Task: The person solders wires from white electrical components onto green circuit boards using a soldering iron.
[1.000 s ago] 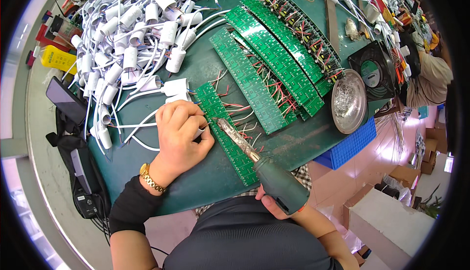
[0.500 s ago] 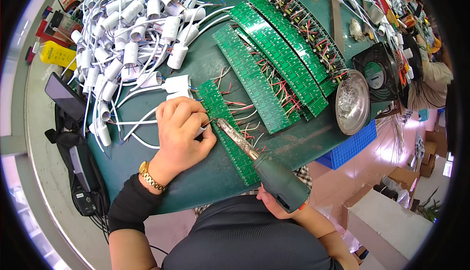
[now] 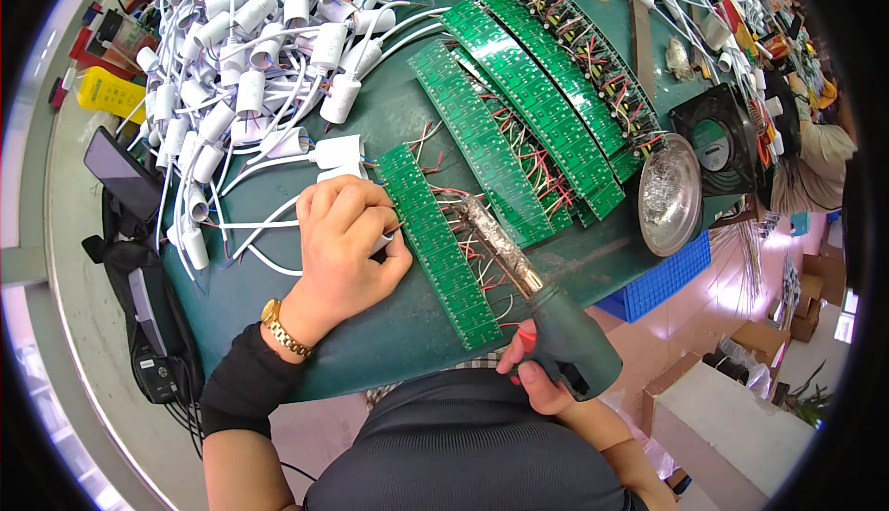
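Note:
My left hand (image 3: 347, 238), with a gold watch on its wrist, is closed in a pinch at the left edge of a green circuit board strip (image 3: 435, 243). Between its fingertips are a thin wire and a bit of a white lamp holder (image 3: 381, 243), mostly hidden by the fingers. My right hand (image 3: 542, 383) is wrapped round the dark green handle of a soldering gun (image 3: 574, 340). Its discoloured metal barrel (image 3: 500, 247) points up and left over the red and white wires beside the strip, with the tip clear of my left fingers.
A heap of white lamp holders with cables (image 3: 250, 94) fills the back left. More circuit boards (image 3: 528, 94) lie behind the strip. At right are a round metal dish (image 3: 669, 196), a black fan (image 3: 718, 141) and a blue crate (image 3: 657, 280). Another person's sleeve (image 3: 815, 164) shows far right.
My right hand has drawn the soldering gun back to the right, taking its tip away from my left fingertips. My left hand stays pinched at the strip's edge.

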The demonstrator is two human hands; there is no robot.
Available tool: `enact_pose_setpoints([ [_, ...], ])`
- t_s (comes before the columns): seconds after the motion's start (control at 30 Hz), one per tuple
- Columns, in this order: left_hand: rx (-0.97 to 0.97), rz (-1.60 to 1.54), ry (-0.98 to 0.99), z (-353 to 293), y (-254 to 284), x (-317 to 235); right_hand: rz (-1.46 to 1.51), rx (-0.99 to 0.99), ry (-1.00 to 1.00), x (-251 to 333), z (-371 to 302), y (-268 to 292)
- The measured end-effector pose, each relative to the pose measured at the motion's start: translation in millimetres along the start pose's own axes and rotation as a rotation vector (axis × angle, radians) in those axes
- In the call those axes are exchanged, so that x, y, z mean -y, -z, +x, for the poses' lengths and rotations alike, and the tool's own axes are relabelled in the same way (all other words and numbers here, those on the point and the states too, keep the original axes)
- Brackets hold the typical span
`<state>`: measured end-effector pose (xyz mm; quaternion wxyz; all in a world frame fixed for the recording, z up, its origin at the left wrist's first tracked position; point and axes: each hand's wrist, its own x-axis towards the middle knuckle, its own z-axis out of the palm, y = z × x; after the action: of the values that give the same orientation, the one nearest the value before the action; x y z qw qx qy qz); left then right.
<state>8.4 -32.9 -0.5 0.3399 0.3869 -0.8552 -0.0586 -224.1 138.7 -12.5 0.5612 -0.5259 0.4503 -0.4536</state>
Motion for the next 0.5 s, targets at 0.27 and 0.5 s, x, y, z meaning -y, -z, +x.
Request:
enact_pose_setpoints([
  [0.27,0.002,0.001,0.009,-2,1,1,-0.014,0.010,0.021,9,7,-2],
  [0.5,0.026,0.009,0.006,-3,2,1,0.072,-0.034,-0.009,3,-7,-7],
])
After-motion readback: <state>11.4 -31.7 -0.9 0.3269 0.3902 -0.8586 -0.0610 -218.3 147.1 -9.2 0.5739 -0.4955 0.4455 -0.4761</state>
